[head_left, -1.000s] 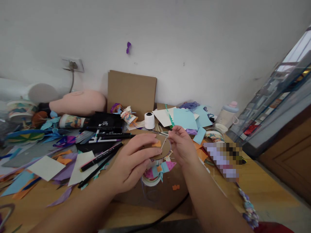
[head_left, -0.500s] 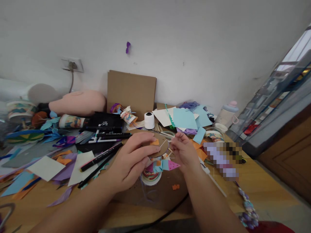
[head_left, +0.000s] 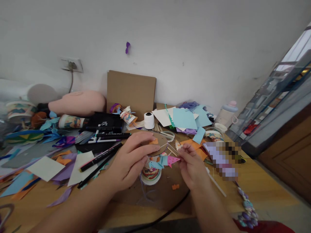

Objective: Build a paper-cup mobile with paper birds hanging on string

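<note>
My left hand has its fingers over a round cardboard disc and its thumb underneath, gripping the edge. A small orange paper piece and a thin white stick or string lie on the disc. Below hangs a paper strip of light blue and pink dotted sections. Under that stands a patterned paper cup, partly hidden. My right hand is right of the disc, fingertips pinched at a small white and orange patterned scrap.
Black markers and coloured paper scraps lie at left. Behind the disc are a white thread spool, scissors and blue paper sheets. A phone with beaded strap and a bottle are at right. A dark cable crosses the front edge.
My right hand has moved slightly down and right, away from the disc. The patterned scrap now shows at its fingertips. The paper strip has shifted a little; my left hand stays put.
</note>
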Demonstrator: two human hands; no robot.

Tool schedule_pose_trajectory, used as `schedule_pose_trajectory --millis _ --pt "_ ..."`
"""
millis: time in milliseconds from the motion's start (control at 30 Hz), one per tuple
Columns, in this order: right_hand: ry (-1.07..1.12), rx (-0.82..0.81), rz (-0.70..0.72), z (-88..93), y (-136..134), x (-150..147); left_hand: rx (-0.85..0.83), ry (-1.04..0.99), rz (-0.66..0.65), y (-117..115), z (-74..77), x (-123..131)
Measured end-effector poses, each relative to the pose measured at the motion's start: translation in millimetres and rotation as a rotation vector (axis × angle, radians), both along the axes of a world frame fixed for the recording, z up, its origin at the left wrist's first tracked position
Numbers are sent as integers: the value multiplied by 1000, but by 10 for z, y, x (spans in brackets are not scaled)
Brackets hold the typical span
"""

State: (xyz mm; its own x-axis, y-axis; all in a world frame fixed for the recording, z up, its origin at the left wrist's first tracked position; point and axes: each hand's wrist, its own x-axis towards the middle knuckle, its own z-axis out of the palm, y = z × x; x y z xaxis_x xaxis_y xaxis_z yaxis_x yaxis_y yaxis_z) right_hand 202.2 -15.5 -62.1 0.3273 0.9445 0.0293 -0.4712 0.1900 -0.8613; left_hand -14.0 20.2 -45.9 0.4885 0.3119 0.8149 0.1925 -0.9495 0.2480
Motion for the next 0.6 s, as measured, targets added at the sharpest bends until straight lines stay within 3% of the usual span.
schedule_pose_trajectory --millis 333,600 --pt "124 9 -180 88 -186 143 -2 -4 12 4 3 14" --pt "157 33 -200 148 -132 123 0 11 -3 12 4 16"
